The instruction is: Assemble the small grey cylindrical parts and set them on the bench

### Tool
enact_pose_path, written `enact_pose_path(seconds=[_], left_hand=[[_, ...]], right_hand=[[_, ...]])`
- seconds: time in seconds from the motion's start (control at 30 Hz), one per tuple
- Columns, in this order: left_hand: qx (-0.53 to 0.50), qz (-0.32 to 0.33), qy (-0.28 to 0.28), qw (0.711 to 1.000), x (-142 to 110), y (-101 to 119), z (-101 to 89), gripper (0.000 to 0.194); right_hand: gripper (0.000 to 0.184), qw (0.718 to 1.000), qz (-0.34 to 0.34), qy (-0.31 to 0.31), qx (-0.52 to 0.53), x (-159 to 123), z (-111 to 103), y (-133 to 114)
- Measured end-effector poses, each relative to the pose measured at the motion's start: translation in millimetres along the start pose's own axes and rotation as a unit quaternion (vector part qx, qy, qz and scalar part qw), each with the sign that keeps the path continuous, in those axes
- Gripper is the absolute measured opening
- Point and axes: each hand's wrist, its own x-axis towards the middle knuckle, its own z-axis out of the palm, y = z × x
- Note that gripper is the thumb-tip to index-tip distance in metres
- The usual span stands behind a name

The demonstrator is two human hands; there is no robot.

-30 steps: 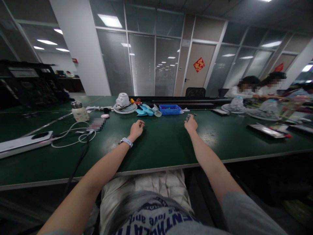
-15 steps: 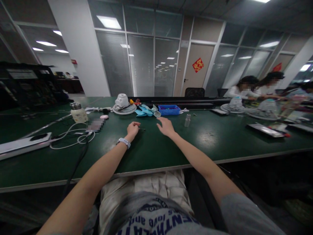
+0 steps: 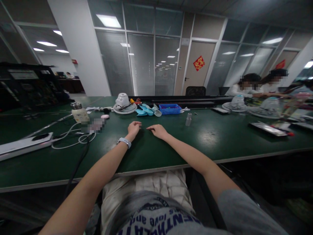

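Stretching in from the lower corners of the frame, your forearms crossed the near edge of the green table [image 3: 156, 156], a watch [image 3: 125, 142] on the left wrist. With your hands so near each other, a bump of one against the other seemed the first risk, and anything tiny between them could have been flicked away. Your right hand [image 3: 158, 131], at the centre, drew its fingers to a point aimed left; whether they pinched something small or only met the table, I could not tell. Your left hand [image 3: 134, 128], just left of centre and apart from the right, had bent fingers; nothing showed in them, but I could not tell whether they pressed together. Beyond, right of centre, the silver cylinder [image 3: 188, 120] stood upright, untouched; an outward swing of your right arm could have toppled it, its base being narrow. A pin [image 3: 196, 113] lay just behind. Farther off, around mid-frame, sat the tray [image 3: 170, 112], the blue blades [image 3: 146, 110] and the fan [image 3: 122, 99].
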Motion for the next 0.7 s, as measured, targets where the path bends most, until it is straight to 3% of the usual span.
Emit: enact_pose_path(seconds=[0.13,0.23,0.37,0.47,0.7], left_hand=[[-0.022,-0.006,-0.010,1.000,-2,2,-0.4,0.022],[-0.018,-0.006,-0.011,1.000,-2,2,1.0,0.022],[-0.026,0.000,-0.009,1.000,1,-1,3.4,0.023],[-0.022,0.000,-0.011,1.000,2,-3,3.6,0.023],[0.002,0.006,-0.015,1.000,1,-2,1.1,0.022]], right_hand=[[0.036,0.988,0.091,0.114,-0.056,-9,-39,30],[0.036,0.952,0.183,0.217,-0.118,-28,-76,70],[0.033,0.895,0.320,0.260,-0.169,-59,-108,119],[0.032,0.878,0.359,0.269,-0.165,-69,-114,134],[0.031,0.890,0.324,0.293,-0.129,-65,-109,131]])
